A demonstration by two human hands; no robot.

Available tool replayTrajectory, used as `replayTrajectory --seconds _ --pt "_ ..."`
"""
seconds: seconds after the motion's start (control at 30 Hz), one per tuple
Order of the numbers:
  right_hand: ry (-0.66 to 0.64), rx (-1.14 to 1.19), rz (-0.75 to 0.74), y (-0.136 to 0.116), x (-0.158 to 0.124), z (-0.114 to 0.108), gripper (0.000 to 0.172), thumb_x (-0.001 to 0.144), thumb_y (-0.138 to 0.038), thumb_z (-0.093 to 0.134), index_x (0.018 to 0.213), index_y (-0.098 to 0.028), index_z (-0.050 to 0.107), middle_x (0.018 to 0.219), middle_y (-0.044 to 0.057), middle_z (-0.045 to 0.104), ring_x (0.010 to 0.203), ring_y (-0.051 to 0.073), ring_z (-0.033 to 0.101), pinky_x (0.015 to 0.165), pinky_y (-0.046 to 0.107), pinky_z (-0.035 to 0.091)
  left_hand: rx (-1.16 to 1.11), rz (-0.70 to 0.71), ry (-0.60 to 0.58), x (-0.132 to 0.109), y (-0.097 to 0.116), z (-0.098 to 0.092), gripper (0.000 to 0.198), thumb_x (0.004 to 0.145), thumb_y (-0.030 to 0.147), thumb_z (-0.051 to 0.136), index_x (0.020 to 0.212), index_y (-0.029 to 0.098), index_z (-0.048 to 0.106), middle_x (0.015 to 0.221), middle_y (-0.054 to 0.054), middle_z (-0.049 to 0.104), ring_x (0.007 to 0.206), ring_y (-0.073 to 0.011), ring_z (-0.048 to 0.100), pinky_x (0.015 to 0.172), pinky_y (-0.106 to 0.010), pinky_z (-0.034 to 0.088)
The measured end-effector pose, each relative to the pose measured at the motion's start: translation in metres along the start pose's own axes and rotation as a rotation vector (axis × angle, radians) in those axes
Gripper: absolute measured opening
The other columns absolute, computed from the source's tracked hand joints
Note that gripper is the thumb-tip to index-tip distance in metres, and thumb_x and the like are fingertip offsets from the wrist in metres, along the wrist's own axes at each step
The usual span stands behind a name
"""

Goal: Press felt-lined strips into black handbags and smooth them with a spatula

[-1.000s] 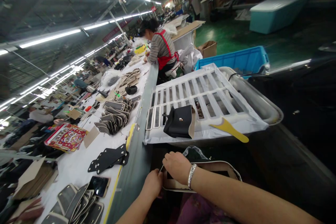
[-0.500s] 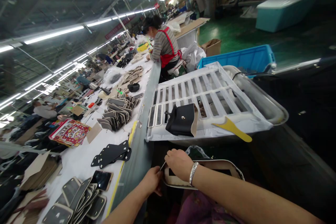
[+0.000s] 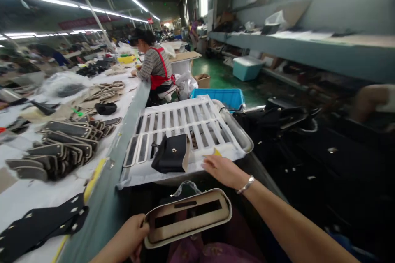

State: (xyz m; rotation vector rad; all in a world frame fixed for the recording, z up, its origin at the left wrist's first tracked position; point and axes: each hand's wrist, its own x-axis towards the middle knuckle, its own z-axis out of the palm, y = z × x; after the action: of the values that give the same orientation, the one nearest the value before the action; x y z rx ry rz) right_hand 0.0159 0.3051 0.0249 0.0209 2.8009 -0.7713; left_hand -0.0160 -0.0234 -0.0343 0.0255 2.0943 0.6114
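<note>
My left hand [image 3: 135, 232] grips the left end of an open bag body [image 3: 188, 218], whose pale inside and dark slots face up over my lap. A clear-wrapped handle [image 3: 187, 188] rises at its far side. My right hand [image 3: 224, 169], with a silver bracelet on the wrist, reaches over the near right edge of the white slatted rack [image 3: 197, 117]. Its fingers are on the yellow tool [image 3: 217, 152], which is mostly hidden under them. Left of that hand, a small black bag [image 3: 173, 152] sits on the rack.
On the white table [image 3: 108, 139] at left lie stacked grey strap pieces [image 3: 66, 144] and black pieces [image 3: 43, 222]. A person in a red apron [image 3: 157, 65] sits beyond the rack. A blue crate [image 3: 220, 98] stands behind it; black bags [image 3: 327, 148] lie at right.
My right hand has left the bag's left end and moved right and forward to the yellow tool. My left hand now holds the bag's end. The view has swung right and levelled.
</note>
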Motion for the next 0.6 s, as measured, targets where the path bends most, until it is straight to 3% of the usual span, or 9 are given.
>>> replayTrajectory --seconds 0.1,0.17,0.23,0.3,0.37,0.5,0.6 --pt "-0.131 0.028 0.221 0.034 -0.038 -0.012 0.052 0.094 -0.045 0.022 0.088 -0.008 0.059 0.072 0.008 0.065 0.058 0.013 0.061 0.051 0.021 0.043 -0.028 0.038 0.062 0.008 -0.010 0.009 0.026 0.089 0.022 0.020 0.073 0.020 0.041 0.030 0.008 0.037 0.028 -0.0155 0.049 0.029 -0.019 0.037" --pt "-0.262 0.106 0.298 0.037 -0.057 0.000 0.049 0.090 -0.050 0.031 0.086 -0.010 0.060 0.068 0.006 0.066 0.049 0.011 0.060 0.042 0.018 0.041 -0.065 0.077 0.144 0.008 -0.017 0.014 0.029 0.089 0.028 0.019 0.069 0.021 0.037 0.034 0.009 0.036 0.026 -0.0147 0.047 0.027 -0.019 0.031" --pt "-0.309 0.113 0.340 0.029 -0.068 0.019 0.043 0.089 -0.047 0.037 0.083 -0.012 0.061 0.066 0.005 0.066 0.048 0.011 0.061 0.041 0.016 0.040 -0.083 0.156 0.243 0.004 -0.023 0.017 0.034 0.090 0.039 0.019 0.067 0.021 0.037 0.041 0.007 0.039 0.031 -0.0140 0.049 0.031 -0.021 0.035" --pt "-0.257 0.026 0.354 0.017 -0.070 0.034 0.038 0.090 -0.037 0.036 0.079 -0.012 0.062 0.066 0.007 0.067 0.052 0.012 0.063 0.045 0.017 0.041 -0.049 0.269 0.350 0.000 -0.026 0.020 0.037 0.089 0.047 0.026 0.066 0.021 0.039 0.052 0.004 0.047 0.046 -0.0144 0.056 0.044 -0.023 0.045" --pt "-0.170 -0.099 0.348 0.003 -0.069 0.042 0.035 0.090 -0.025 0.033 0.075 -0.011 0.062 0.071 0.012 0.068 0.062 0.017 0.066 0.054 0.022 0.044 -0.007 0.308 0.407 -0.005 -0.026 0.021 0.032 0.090 0.043 0.029 0.070 0.020 0.041 0.062 0.001 0.052 0.057 -0.0146 0.058 0.053 -0.023 0.048" --pt "-0.125 -0.228 0.321 -0.013 -0.064 0.044 0.028 0.083 -0.008 0.036 0.073 -0.009 0.063 0.079 0.020 0.068 0.078 0.028 0.066 0.062 0.030 0.043 0.068 0.199 0.352 -0.013 -0.015 0.015 0.024 0.091 0.024 0.022 0.075 0.019 0.039 0.070 -0.003 0.055 0.057 -0.0134 0.059 0.046 -0.019 0.045" --pt "-0.146 -0.239 0.269 -0.011 -0.063 0.048 0.030 0.082 -0.005 0.033 0.072 -0.010 0.061 0.074 0.017 0.067 0.067 0.024 0.066 0.055 0.027 0.041 0.119 0.183 0.335 -0.017 -0.006 0.004 0.019 0.087 0.019 0.030 0.074 0.016 0.043 0.076 -0.008 0.058 0.058 -0.0158 0.061 0.044 -0.020 0.045"
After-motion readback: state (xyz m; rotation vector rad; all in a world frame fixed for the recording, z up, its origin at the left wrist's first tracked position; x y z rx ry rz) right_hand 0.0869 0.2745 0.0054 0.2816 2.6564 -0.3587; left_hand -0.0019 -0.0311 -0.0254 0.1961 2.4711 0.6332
